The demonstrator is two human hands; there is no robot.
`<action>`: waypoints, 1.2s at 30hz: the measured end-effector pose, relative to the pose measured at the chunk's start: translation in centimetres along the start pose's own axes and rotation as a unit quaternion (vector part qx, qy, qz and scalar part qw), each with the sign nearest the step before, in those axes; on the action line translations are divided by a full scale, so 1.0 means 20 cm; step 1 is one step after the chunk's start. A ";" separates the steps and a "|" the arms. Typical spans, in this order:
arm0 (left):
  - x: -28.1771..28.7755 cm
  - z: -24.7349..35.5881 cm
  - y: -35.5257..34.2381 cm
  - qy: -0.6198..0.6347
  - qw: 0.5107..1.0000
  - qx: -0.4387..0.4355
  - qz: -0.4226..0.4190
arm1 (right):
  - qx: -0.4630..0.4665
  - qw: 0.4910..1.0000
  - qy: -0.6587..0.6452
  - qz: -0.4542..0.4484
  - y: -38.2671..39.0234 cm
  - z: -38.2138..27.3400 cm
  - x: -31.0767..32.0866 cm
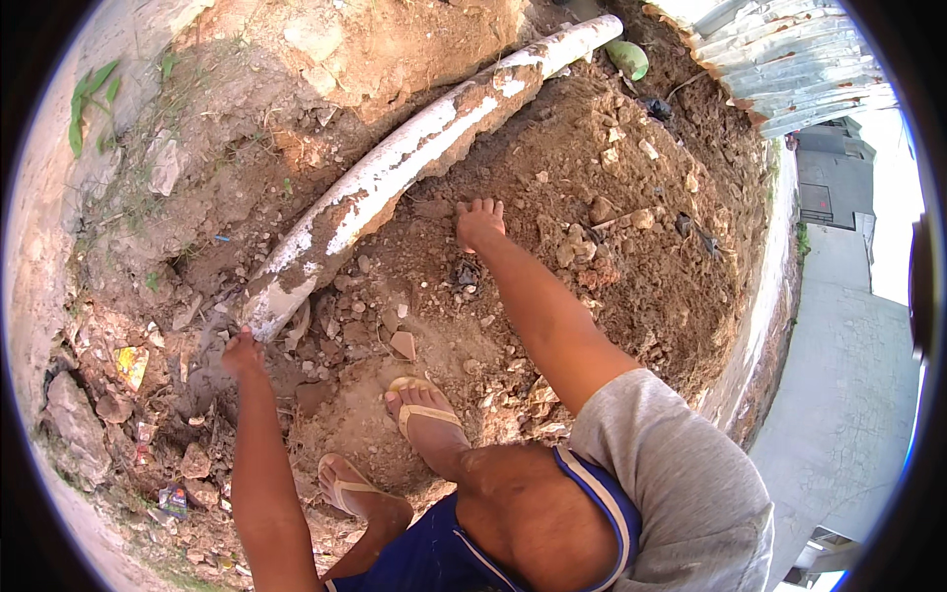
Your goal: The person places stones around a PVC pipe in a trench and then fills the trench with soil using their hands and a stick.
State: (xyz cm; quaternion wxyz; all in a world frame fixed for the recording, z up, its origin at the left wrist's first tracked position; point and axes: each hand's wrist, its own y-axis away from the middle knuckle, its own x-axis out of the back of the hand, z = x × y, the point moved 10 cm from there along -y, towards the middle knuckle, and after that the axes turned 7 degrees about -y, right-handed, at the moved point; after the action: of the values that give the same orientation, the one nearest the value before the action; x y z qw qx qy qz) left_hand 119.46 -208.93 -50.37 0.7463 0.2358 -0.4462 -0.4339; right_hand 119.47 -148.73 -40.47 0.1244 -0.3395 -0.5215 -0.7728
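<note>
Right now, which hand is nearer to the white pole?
Left. The left hand is at the near end of the white pole, seemingly touching it; the right hand is apart from it, to its right.

The person wears a grey short-sleeved shirt [681,474], softly creased, blue shorts [429,553] with a pale band [623,528] at the leg hem (edged in blue), and cream thong sandals [430,413]; the fingers [480,205] are ungloved.
</note>
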 end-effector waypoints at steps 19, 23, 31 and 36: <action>-0.04 -0.01 -0.01 -0.022 0.999 0.011 -0.023 | 0.016 0.998 0.057 -0.001 0.02 0.01 0.02; -0.01 -0.03 -0.01 -0.016 0.999 0.026 -0.016 | 0.024 0.997 0.061 -0.048 -0.01 0.00 -0.01; -0.05 0.04 0.05 -0.021 1.000 0.021 -0.010 | 0.030 0.994 0.107 0.006 -0.05 0.06 0.00; 0.01 0.09 0.14 -0.063 0.998 0.004 0.032 | 0.018 0.993 0.116 0.000 0.03 0.01 0.00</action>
State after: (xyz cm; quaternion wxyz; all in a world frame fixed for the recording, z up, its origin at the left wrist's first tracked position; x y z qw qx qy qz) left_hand 119.05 -207.58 -47.40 0.7292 0.1970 -0.5013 -0.4222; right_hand 119.90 -148.85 -40.04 0.1903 -0.2449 -0.5171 -0.7978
